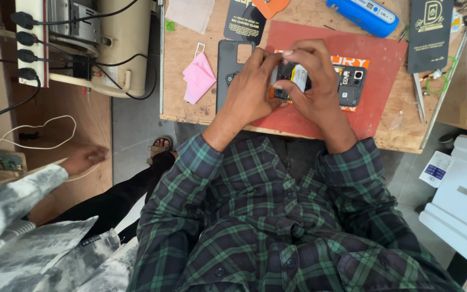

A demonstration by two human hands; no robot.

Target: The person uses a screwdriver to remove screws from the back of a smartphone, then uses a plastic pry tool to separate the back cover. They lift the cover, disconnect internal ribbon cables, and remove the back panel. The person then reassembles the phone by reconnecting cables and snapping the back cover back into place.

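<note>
Both hands meet over an opened phone (347, 81) lying on a red mat (385, 59) at the near edge of the wooden bench (190, 111); the phone's back is off, its dark insides and camera block showing to the right of the fingers. The left hand (252, 89) lies curled over the phone's left end, fingers bent down onto it; the right hand (314, 81) arches over the middle, fingertips pressed together on a small pale part (299, 77) inside the phone; whether it is pinched or only pressed, I cannot tell.

Just left of the left hand lies a dark phone cover (229, 67), partly under that hand; further left a pink cloth (198, 78). At the far edge sit a blue tool (362, 15), an orange pick (270, 6) and two black cards (431, 35); tweezers (419, 97) lie right of the mat.

To the left, off the bench, another person's hand (85, 158) in a grey patterned sleeve reaches toward a shelf with white cable (55, 127); a power strip (31, 40) with black plugs stands above it.
</note>
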